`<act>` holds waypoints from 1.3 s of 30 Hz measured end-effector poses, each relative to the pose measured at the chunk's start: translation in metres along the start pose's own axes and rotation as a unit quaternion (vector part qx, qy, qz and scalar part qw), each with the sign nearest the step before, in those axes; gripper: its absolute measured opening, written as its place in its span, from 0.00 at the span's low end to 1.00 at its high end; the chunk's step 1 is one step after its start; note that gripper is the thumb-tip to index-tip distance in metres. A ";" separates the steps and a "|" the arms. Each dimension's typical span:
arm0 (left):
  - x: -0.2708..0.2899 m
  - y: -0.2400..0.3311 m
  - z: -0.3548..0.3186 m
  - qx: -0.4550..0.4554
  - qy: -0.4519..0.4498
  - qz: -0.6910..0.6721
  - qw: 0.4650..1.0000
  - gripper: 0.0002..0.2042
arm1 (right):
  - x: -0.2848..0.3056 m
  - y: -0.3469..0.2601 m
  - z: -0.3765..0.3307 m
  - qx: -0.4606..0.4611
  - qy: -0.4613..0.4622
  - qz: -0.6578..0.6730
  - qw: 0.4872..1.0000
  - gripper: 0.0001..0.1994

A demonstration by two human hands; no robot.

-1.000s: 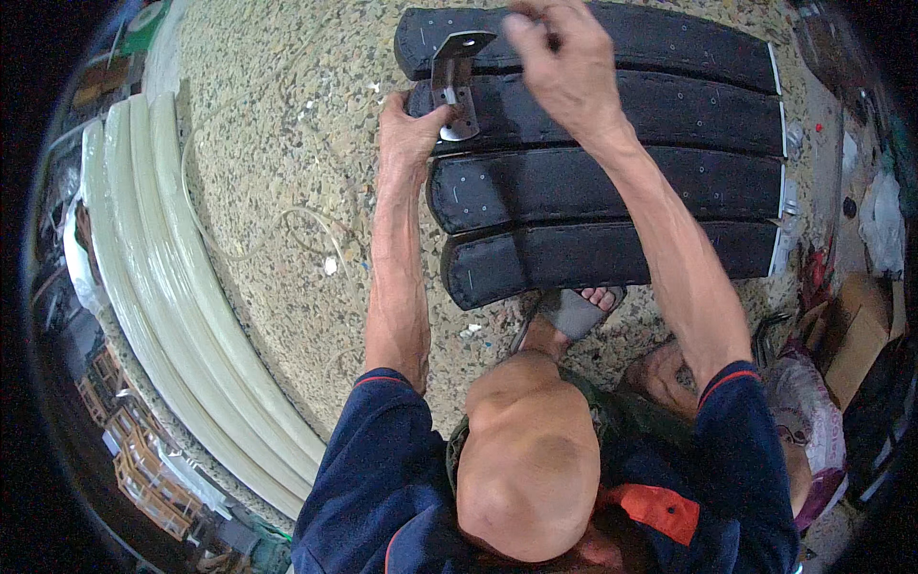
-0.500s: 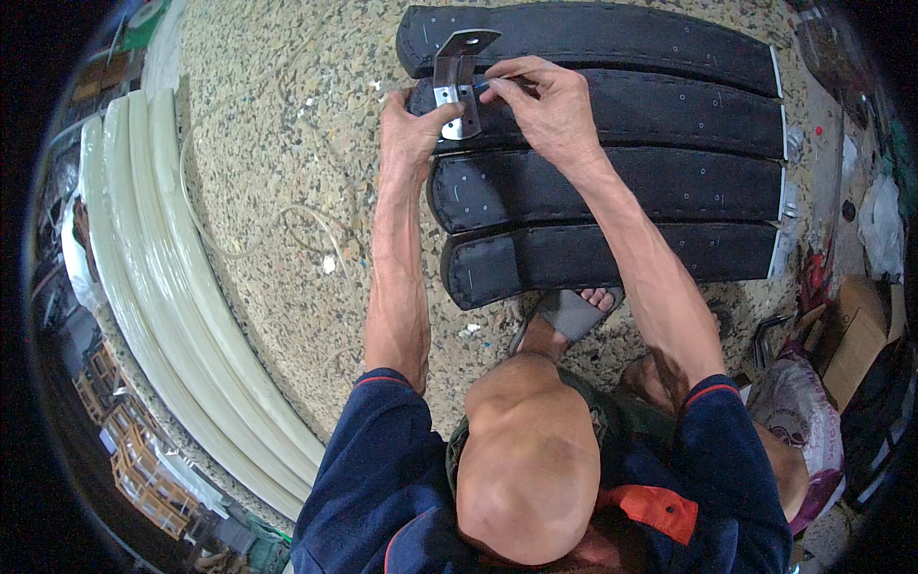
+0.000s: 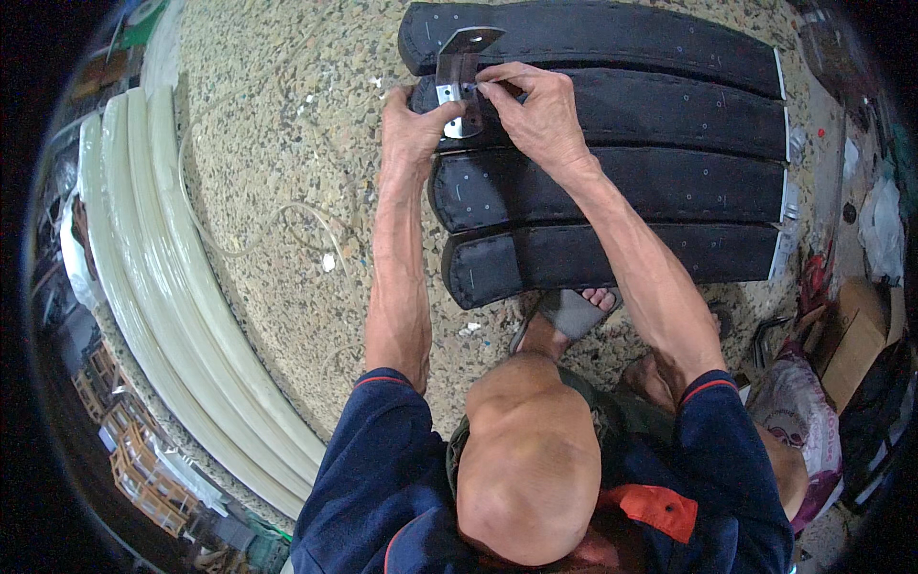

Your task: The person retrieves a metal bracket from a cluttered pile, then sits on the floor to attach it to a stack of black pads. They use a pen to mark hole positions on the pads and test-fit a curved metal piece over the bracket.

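Note:
Flat against one of several long black padded panels (image 3: 631,120) lies a bent metal bracket (image 3: 457,77) with holes, its upper part standing away from the panel. My left hand (image 3: 413,132) grips the bracket by its lower left, thumb across the front and fingers at the panel's end. Just right of it, my right hand (image 3: 540,110) is closed in a pinch with the fingertips by a bracket hole. Something small and thin with a dark tip seems to be between them, too small to name. Small marks and holes dot the other panels.
Plastic-wrapped pale lengths (image 3: 158,239) lie along the left. A thin pale cord (image 3: 311,210) curls on the speckled surface. At the right are a cardboard box (image 3: 861,335), a printed sack (image 3: 798,411) and a clear plastic bag (image 3: 880,225). My sandalled foot (image 3: 569,316) is below the panels.
My right fingertips have moved slightly left, closer to the bracket, bringing the thin item's tip to a hole. My left hand and the bracket stay nearly where they were.

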State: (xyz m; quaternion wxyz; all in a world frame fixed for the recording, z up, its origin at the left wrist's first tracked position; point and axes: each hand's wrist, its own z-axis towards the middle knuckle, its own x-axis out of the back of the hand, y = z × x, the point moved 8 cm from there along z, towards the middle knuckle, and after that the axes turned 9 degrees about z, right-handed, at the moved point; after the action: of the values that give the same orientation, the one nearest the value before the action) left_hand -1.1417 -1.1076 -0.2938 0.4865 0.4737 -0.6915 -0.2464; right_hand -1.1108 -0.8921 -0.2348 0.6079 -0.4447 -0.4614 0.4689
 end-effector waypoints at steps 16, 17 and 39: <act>-0.001 0.001 -0.002 0.003 -0.005 -0.003 1.000 0.28 | -0.008 -0.014 0.005 0.065 -0.012 -0.037 0.997 0.08; -0.001 0.002 -0.002 0.003 -0.007 0.000 1.000 0.28 | -0.009 -0.015 0.006 0.076 -0.011 -0.056 0.995 0.08; 0.002 -0.014 0.009 -0.019 0.002 0.020 1.000 0.24 | -0.020 -0.028 0.005 0.087 -0.003 0.009 0.996 0.07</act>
State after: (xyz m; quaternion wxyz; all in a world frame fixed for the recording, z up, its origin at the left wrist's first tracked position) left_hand -1.1444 -1.1161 -0.3081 0.5017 0.4510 -0.6950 -0.2488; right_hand -1.1143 -0.9159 -0.2095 0.6384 -0.3928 -0.4169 0.5141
